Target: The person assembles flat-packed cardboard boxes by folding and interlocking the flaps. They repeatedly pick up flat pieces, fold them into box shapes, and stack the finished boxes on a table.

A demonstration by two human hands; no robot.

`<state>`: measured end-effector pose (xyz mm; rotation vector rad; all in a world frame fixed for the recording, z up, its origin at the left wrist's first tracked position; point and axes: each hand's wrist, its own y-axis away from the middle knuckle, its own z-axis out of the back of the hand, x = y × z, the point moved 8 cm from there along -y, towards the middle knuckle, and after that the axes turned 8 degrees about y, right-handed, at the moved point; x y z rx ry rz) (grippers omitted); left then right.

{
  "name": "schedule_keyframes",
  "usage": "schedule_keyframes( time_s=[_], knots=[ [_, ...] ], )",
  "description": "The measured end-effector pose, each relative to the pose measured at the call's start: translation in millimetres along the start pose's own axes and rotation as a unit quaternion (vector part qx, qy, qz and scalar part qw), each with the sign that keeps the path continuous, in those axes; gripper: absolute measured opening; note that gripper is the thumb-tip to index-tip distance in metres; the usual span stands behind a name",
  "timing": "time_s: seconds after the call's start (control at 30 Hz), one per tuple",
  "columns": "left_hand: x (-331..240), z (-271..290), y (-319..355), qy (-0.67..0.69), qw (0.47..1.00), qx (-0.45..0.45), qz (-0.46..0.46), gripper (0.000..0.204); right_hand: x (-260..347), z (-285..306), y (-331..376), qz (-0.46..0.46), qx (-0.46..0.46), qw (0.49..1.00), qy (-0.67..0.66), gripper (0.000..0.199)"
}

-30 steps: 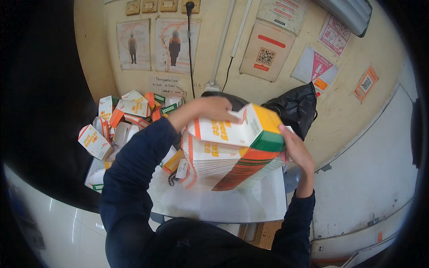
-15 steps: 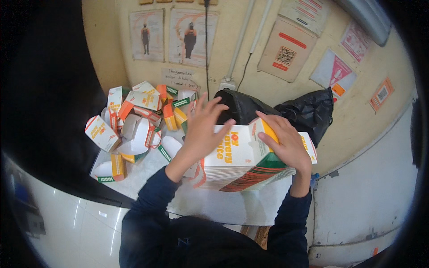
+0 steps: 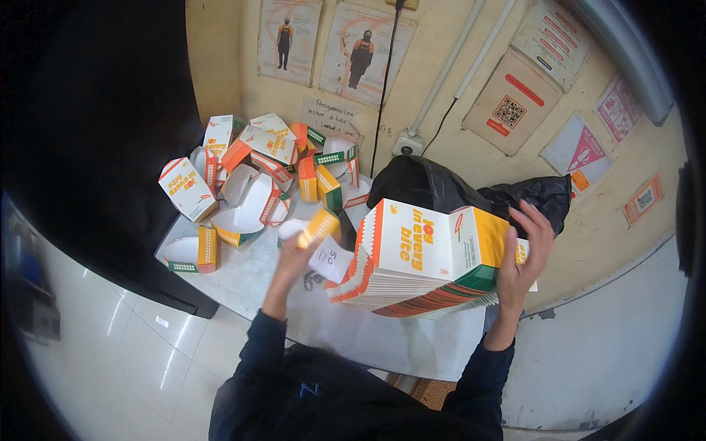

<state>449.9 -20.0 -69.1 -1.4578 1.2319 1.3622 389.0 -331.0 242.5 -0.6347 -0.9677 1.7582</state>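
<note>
In my left hand [image 3: 293, 257], its fingers closed, is a small food carton [image 3: 318, 228] with a yellow side, smeared by motion. My right hand [image 3: 526, 253] is open, fingers apart, against the right end of a thick stack of flat food cartons [image 3: 412, 239]. The stack leans on the table, white on top with orange, yellow and green edges. Several folded cartons [image 3: 187, 189] lie in a loose heap at the back left. A white paper slip with handwriting [image 3: 331, 259] lies between my left hand and the stack.
Black plastic bags [image 3: 423, 184] stand behind the stack, against the wall. A power socket [image 3: 408, 144] with a black cable is fixed above them. The white table [image 3: 368, 331] ends near my body. Posters [image 3: 364, 55] cover parts of the wall.
My left hand has left the stack top, moved left and down, and closed on a carton. My right hand has shifted to the stack's right end, fingers raised. The view has shifted.
</note>
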Motion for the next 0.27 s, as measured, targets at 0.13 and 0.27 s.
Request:
schedule_keyframes(
  time_s=[0.13,0.27],
  knots=[
    [-106,47,55,0.397,0.904,0.081,-0.138,0.061,3,36,26,-0.088,-0.081,0.972,-0.203,0.021],
    [-157,25,107,0.56,0.78,0.187,-0.207,0.069,24,24,53,-0.182,0.026,0.894,-0.408,0.046]
  ],
)
